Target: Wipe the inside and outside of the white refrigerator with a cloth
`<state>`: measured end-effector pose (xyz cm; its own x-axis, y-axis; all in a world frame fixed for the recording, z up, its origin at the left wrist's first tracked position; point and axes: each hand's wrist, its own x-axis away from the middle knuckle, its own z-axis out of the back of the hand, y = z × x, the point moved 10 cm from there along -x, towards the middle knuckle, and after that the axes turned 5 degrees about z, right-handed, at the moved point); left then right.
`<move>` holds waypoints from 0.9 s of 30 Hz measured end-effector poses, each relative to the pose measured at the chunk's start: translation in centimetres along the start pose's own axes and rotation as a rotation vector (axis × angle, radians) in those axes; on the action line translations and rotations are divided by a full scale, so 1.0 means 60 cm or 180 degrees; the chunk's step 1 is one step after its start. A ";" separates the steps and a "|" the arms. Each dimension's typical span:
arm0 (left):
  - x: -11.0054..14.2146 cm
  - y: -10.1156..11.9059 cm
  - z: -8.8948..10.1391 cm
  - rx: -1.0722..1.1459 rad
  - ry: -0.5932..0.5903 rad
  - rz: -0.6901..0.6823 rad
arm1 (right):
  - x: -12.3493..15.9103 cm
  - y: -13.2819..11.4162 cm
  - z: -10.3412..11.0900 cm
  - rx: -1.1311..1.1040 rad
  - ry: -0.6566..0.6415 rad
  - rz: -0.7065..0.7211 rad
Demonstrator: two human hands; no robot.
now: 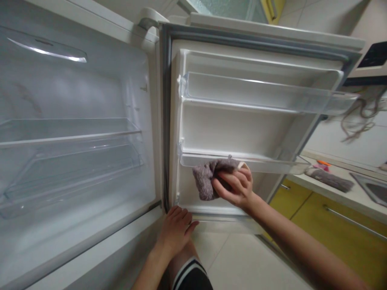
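My right hand [238, 187] grips a bunched grey-brown cloth [207, 183] with a pale edge, in front of the lower door shelf [272, 166] of an open refrigerator. The opened refrigerator door [232, 129] shows its white inner side, with another clear shelf [248, 92] higher up. My left hand [179, 227] holds nothing and rests over my bent knee, near the door's lower hinge corner. Its thumb stands apart from the fingers.
To the left is the refrigerator compartment [99, 88] with a glass shelf [72, 131] and a clear drawer [75, 167]. Yellow cabinets [332, 225] and a countertop [363, 193] with a rolled grey cloth [329, 179] are at right. Pale floor tiles [242, 257] lie below.
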<state>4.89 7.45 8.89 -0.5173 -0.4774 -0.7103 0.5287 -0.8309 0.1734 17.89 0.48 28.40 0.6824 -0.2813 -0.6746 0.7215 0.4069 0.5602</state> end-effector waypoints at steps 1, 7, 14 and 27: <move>-0.002 -0.001 0.000 0.0032 -0.0049 0.0039 | 0.027 0.009 -0.032 0.0015 -0.0310 -0.0084; -0.006 -0.003 -0.004 0.0134 -0.0290 0.0098 | 0.049 0.050 -0.173 0.0148 -0.1249 -0.1122; -0.002 -0.006 -0.010 0.0032 -0.0311 0.0219 | -0.006 -0.056 -0.223 -0.0156 -0.0279 -0.0011; 0.000 0.006 -0.003 -0.0033 -0.0236 0.0168 | 0.068 -0.129 -0.207 -0.0657 -0.0808 0.2343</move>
<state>5.21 7.18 8.84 -0.5367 -0.5407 -0.6477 0.5634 -0.8011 0.2019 13.66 6.97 15.36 0.9981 -0.0574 -0.0232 0.0572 0.7103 0.7016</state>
